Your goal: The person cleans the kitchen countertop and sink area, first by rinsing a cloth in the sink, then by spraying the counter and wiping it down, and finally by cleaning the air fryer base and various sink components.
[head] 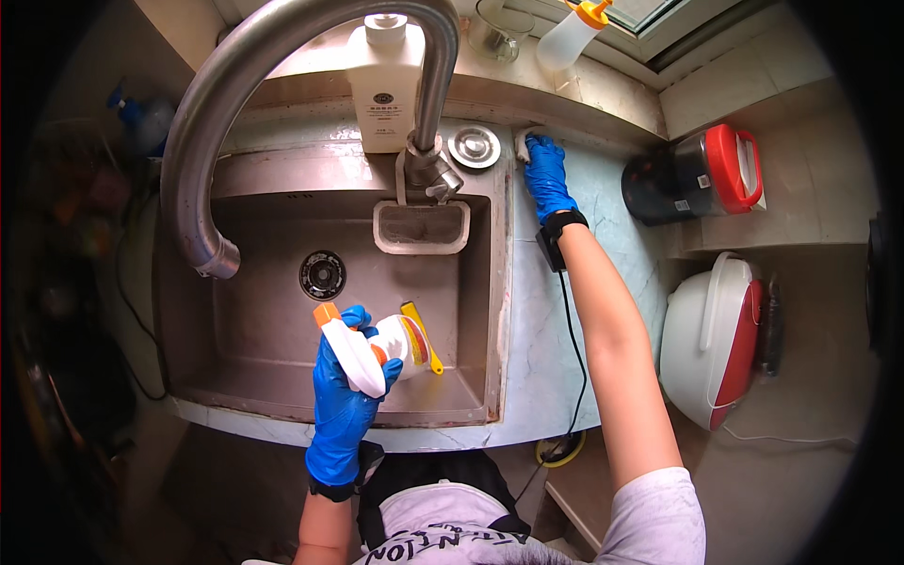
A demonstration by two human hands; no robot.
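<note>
In a blue glove, my left hand (346, 381) grips a white spray bottle (392, 339) by its neck, above the front of the steel sink (268, 332). The bottle has an orange nozzle and a label in yellow and red. Behind it a yellow-handled tool (431, 346) lies in the sink, partly hidden by the bottle. My right hand (545, 173), also gloved in blue, presses a pale cloth (522, 146) onto the marbled countertop (547, 318) at the back, right of the sink. Most of the cloth is hidden under the fingers.
A curved steel faucet (191, 141) arches over the sink. Near its base stand a white bottle (385, 92) and a metal sink strainer (474, 147). A small caddy (421, 227) hangs inside the basin. To the right are a red-lidded container (678, 176) and a rice cooker (699, 339).
</note>
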